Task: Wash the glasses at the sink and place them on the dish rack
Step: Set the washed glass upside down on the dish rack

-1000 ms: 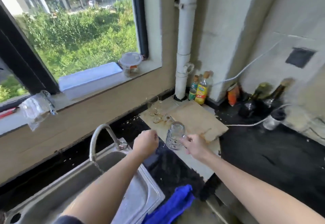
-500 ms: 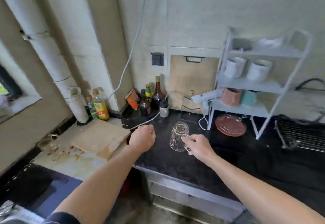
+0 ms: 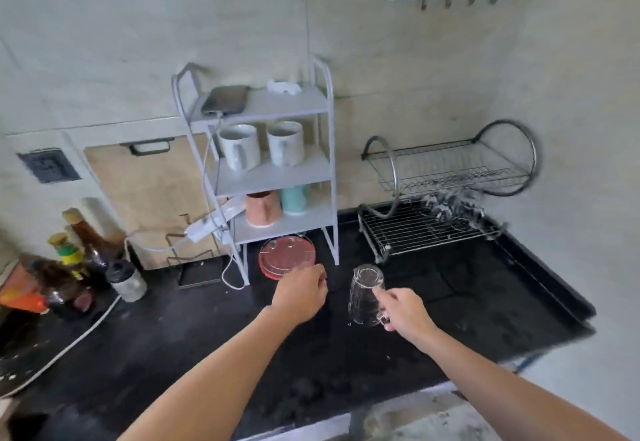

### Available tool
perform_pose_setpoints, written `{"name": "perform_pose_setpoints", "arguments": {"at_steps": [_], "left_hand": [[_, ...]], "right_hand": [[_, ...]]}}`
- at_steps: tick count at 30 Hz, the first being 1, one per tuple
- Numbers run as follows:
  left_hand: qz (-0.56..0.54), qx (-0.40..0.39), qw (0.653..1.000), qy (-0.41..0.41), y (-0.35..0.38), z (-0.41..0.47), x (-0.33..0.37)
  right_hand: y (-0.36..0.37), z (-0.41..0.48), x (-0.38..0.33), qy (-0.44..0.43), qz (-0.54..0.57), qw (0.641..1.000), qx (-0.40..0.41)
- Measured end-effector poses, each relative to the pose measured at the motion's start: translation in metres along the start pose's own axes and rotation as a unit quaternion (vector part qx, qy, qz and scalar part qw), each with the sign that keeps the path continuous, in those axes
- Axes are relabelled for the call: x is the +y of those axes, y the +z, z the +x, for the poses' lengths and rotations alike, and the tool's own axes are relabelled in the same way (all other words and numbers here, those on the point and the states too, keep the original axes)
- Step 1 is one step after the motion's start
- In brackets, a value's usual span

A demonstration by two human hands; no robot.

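My right grip [image 3: 403, 312] is holding an upturned glass [image 3: 365, 296] at frame centre; my left grip [image 3: 301, 296] is hovering curled shut, empty.

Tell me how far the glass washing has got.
Done: the lower tier of the dish rack already carries blurred clear items, probably washed glasses. In hand: the right hand holds a glass mug upside down by its handle, above the black counter, short of the rack. Left: setting this mug on the rack; the sink is out of view, so remaining glasses cannot be counted.
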State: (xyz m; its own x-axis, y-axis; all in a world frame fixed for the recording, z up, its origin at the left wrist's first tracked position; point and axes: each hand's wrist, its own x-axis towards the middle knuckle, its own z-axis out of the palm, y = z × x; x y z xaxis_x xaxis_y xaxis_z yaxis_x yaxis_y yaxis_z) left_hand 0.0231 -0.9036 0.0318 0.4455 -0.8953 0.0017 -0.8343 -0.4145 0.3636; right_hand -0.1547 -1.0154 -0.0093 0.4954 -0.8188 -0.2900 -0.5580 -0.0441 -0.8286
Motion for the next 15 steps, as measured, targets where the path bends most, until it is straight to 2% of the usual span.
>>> {"name": "perform_pose_setpoints", "arguments": {"at_steps": [7, 11, 15], "left_hand": [[-0.03, -0.008, 0.994, 0.108, 0.017, 0.122, 0.075], [-0.091, -0.009, 0.994, 0.066, 0.021, 0.178, 0.102], [-0.079, -0.019, 0.997, 0.018, 0.03, 0.217, 0.114]], "right_hand": [[-0.088, 0.065, 0.03, 0.079, 0.025, 0.99, 0.111], [-0.125, 0.105, 0.037, 0.112, 0.048, 0.981, 0.152], [-0.15, 0.155, 0.039, 0.126, 0.061, 0.979, 0.15]]}}
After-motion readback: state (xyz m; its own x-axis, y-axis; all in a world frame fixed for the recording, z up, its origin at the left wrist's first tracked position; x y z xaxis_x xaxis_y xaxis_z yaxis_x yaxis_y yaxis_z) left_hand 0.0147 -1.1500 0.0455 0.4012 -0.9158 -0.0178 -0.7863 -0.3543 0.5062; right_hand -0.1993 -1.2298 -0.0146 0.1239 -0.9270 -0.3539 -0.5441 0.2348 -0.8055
